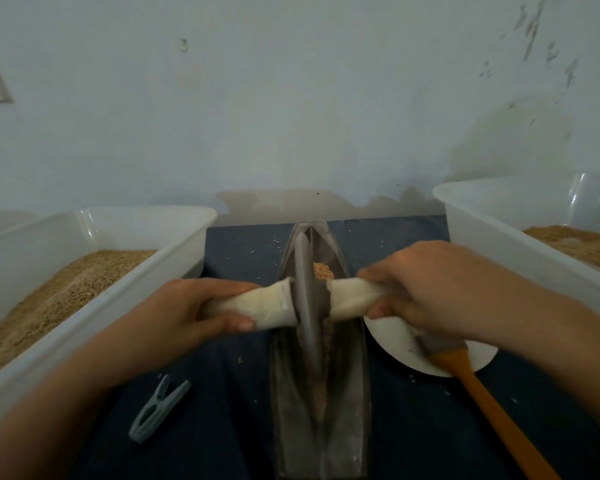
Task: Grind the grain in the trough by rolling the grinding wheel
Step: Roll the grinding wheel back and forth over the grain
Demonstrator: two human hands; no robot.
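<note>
Head view: grinding wheel (309, 299) hides trough (347, 393) groove; grain (323, 271) blurred.

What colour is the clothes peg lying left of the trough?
Grey-green; the clothes peg shows in the head view, beside the trough.

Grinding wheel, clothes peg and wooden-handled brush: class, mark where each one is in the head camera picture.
grinding wheel (307, 306), head view, on the grey disc face between the cloth-wrapped handles.
clothes peg (158, 410), head view, on the middle of its grey body.
wooden-handled brush (482, 393), head view, on the orange handle.
</note>
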